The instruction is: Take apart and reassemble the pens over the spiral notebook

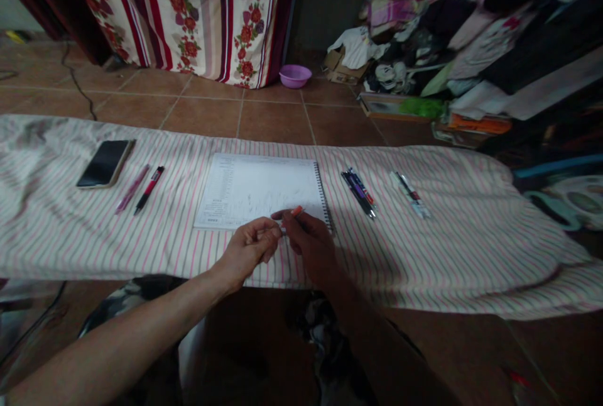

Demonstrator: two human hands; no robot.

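Over the near edge of an open spiral notebook (271,183), my two hands meet. My right hand (313,242) is closed around a pen whose orange end (296,210) sticks out above the fingers; most of it is hidden. My left hand (254,241) is closed too, its fingertips pinching at the pen's lower, pale end between the hands. To the right lie a bunch of several pens (358,192) and a smaller group of light-coloured pens (411,195). On the left are a pink pen (132,189) and a red-and-black pen (149,190).
A dark-screened phone (106,164) lies at the left on the striped cloth (452,249) covering the low table. Beyond it, on the tiled floor, are a purple basin (295,76), a floral curtain (207,16) and a heap of clothes (424,22) at the right.
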